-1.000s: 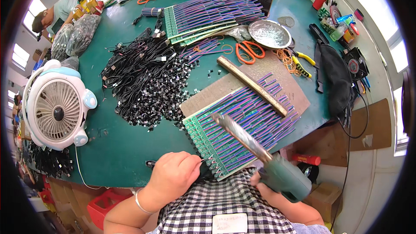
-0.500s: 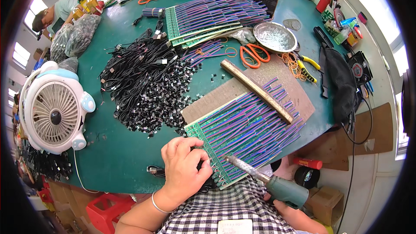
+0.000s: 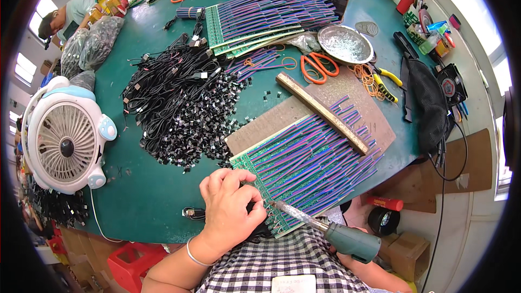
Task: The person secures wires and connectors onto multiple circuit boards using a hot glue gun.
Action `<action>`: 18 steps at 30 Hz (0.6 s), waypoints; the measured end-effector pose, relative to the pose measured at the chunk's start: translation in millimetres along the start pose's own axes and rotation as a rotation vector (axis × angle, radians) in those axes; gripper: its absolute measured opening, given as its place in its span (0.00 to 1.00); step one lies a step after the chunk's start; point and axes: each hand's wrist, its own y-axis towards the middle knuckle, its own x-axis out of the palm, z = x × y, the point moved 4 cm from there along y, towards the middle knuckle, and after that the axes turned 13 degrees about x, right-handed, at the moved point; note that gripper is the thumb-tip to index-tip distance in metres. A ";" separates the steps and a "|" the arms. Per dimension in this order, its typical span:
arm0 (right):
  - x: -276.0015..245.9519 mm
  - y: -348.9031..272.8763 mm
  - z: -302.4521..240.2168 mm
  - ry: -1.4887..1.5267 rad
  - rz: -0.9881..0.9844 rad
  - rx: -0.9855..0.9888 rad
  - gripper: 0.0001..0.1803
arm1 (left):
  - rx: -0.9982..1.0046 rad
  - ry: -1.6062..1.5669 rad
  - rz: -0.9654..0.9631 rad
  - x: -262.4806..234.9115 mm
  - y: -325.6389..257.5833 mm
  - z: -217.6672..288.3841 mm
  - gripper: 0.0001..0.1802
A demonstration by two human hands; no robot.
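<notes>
Here, a soldering iron (image 3: 325, 228) with a teal handle is gripped by the right hand (image 3: 358, 260), most of which is hidden beneath the handle at the lower edge of the view; its metal tip is brought to the near edge of a green circuit board strip (image 3: 271, 195). The left hand (image 3: 230, 209) is curled with its fingers bent down just beside that tip, and something small and dark appears to be pinched under the fingertips — what exactly cannot be told. A thin bracelet is seen on the left wrist.

The strip is fitted with many purple wires (image 3: 315, 160), which are fanned out across a brown board (image 3: 374, 114) and are held under a flat wooden bar (image 3: 323, 113). All of this is laid on a green table (image 3: 146, 201). A large heap of black cables (image 3: 179, 108) is piled to the left of the board, and a white desk fan (image 3: 65, 146) is stood at the far left. Orange-handled scissors (image 3: 317, 68) and a round metal dish (image 3: 344, 43) are placed further back — near more finished green strips (image 3: 260, 21).
</notes>
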 end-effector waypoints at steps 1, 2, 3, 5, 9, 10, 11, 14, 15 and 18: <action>-0.9 -0.1 5.4 -0.027 -0.002 -0.058 0.16 | 0.049 0.025 0.023 -1.8 0.3 3.3 0.07; -2.0 0.7 14.3 -0.021 -0.003 -0.062 0.16 | 0.097 0.050 0.046 -3.8 0.5 6.5 0.08; -3.2 1.1 22.5 -0.040 0.013 -0.111 0.16 | 0.099 0.058 0.043 -5.7 -1.8 7.3 0.08; -1.0 -3.6 24.7 -0.076 0.045 -0.143 0.16 | 0.220 0.130 -0.023 -9.2 -7.8 4.5 0.08; -2.5 -6.7 22.0 0.027 0.045 -0.098 0.14 | 0.409 0.179 0.022 -10.8 -9.2 1.2 0.06; -3.0 -7.1 19.5 -0.156 0.077 -0.180 0.14 | 0.408 0.185 0.017 -9.4 -10.7 0.6 0.06; -2.4 -7.7 23.6 -0.150 0.074 -0.182 0.14 | 0.420 0.200 0.013 -7.8 -13.2 0.9 0.06; -0.2 -10.1 18.5 -0.212 0.152 -0.231 0.16 | 0.437 0.207 0.012 -7.8 -14.3 -0.2 0.07; 0.7 -8.5 12.2 -0.181 0.132 -0.177 0.16 | 0.440 0.205 0.011 -8.3 -13.9 -1.2 0.07; -2.3 -0.2 -4.4 -0.097 0.083 -0.125 0.17 | 0.450 0.246 0.014 -5.5 -13.6 3.1 0.07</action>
